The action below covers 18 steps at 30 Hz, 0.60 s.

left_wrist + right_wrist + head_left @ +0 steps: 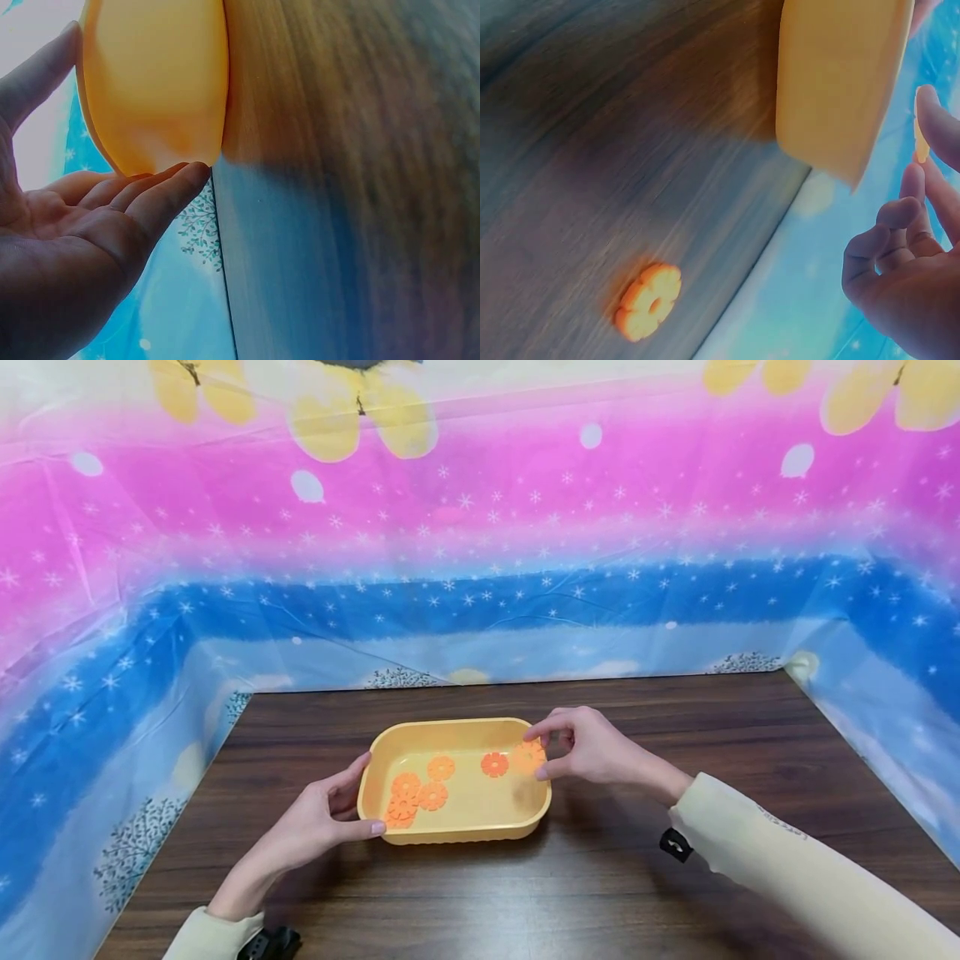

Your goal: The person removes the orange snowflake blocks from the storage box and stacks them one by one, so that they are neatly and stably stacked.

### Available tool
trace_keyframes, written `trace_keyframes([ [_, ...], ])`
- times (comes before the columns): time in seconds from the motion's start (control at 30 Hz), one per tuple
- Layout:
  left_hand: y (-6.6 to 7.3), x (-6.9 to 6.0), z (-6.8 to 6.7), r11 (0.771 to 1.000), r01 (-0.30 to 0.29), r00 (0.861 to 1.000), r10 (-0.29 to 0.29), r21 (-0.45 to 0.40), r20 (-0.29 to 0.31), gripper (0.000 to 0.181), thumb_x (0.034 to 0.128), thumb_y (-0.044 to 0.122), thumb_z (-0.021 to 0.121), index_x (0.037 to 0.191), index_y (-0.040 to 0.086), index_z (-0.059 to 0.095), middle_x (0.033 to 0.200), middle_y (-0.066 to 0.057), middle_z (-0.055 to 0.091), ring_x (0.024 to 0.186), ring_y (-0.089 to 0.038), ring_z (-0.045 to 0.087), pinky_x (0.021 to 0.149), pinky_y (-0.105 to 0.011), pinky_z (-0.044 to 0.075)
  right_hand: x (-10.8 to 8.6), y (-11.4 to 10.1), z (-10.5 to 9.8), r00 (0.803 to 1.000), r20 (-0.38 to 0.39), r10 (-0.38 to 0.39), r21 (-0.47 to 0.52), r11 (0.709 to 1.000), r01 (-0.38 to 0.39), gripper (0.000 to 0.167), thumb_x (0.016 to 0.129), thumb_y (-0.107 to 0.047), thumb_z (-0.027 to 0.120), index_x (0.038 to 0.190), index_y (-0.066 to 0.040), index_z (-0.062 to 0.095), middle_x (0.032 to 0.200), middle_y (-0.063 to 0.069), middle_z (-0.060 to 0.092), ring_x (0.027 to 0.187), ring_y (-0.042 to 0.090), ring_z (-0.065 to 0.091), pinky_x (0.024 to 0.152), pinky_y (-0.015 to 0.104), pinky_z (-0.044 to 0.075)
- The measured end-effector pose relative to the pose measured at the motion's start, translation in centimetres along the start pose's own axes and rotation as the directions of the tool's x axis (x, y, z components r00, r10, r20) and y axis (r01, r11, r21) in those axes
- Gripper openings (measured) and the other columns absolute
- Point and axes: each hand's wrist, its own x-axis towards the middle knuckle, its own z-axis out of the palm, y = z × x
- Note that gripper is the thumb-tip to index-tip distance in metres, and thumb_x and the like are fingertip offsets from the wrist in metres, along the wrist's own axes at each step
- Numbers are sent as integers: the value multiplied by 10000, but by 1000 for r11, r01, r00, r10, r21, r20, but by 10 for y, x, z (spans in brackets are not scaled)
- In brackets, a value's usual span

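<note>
A shallow yellow plastic tray (480, 812) stands on the table in the head view. My left hand (311, 822) holds its left end, thumb on the front rim and fingers against the outer side. Over the tray's right end, my right hand (600, 750) pinches an orange flower-shaped piece (529, 758) between thumb and fingertips. That piece shows edge-on (921, 127) in the right wrist view. Inside the tray lie several orange flower pieces (432, 796), clustered at the left, and a redder one (495, 765) right of the middle.
Another orange flower piece (649, 301) lies on the table in the right wrist view; in the head view it cannot be seen. The dark wood table (300, 718) is bordered by a pink and blue patterned cloth (480, 527) at the back and sides.
</note>
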Motion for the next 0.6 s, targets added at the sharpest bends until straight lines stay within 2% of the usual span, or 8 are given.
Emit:
trace_keyframes([
  [0.2, 0, 0, 0, 1000, 1, 1000, -1, 9, 2, 1032, 874, 154, 865, 1659, 34, 207, 1672, -248, 267, 1459, -415, 415, 1032, -381, 544, -9, 10, -14, 999, -40, 25, 24, 999, -24, 448, 748, -196, 964, 1165, -174, 801, 942, 45, 670, 698, 210, 480, 592, 269, 386],
  [0.37, 1, -1, 0, 1000, 2, 1000, -2, 15, 3, 1033, 875, 163, 866, 1660, 36, 205, 1665, -251, 283, 1450, -418, 431, 1029, -388, 548, -18, 20, -24, 996, -58, 68, 22, 998, -67, 417, 771, -178, 947, 1160, -188, 796, 951, 82, 665, 688, 211, 471, 570, 260, 385],
  [0.6, 1, -1, 0, 1000, 6, 1000, -6, 8, 5, 1036, 873, 169, 867, 1662, 44, 207, 1673, -238, 274, 1461, -408, 417, 1029, -374, 548, -29, 46, -31, 989, -87, 119, 4, 993, -119, 407, 784, -149, 931, 1165, -174, 791, 974, 128, 662, 687, 214, 485, 570, 261, 385],
])
